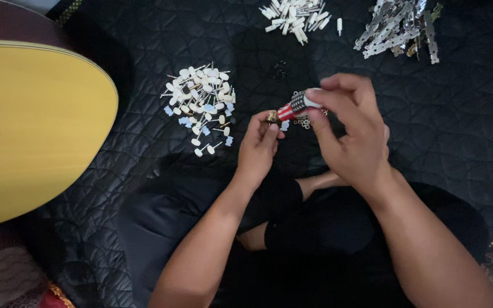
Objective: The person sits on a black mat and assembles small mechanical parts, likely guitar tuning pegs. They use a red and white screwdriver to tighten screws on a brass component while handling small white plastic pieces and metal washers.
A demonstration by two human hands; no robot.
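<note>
Fingers [322,91] of the right hand [349,134] clamp a red-and-black tube [293,106]; left hand [258,149] fingers pinch a small brass part [271,116].

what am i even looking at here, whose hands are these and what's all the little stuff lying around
This is one picture from a camera worn on a person's head, looking down at their own lap and two bare hands. They sit on a dark quilted cloth.

The left hand pinches a small brass-coloured part at its fingertips. The right hand holds a small red, white and black tool whose tip meets that part.

Around them: a heap of cream-coloured knobs on thin metal pins to the left, a pile of small white pegs at the top, a heap of silvery metal strips at top right, and some tiny metal rings below the tool. The yellow body of a guitar lies at the left edge.
</note>
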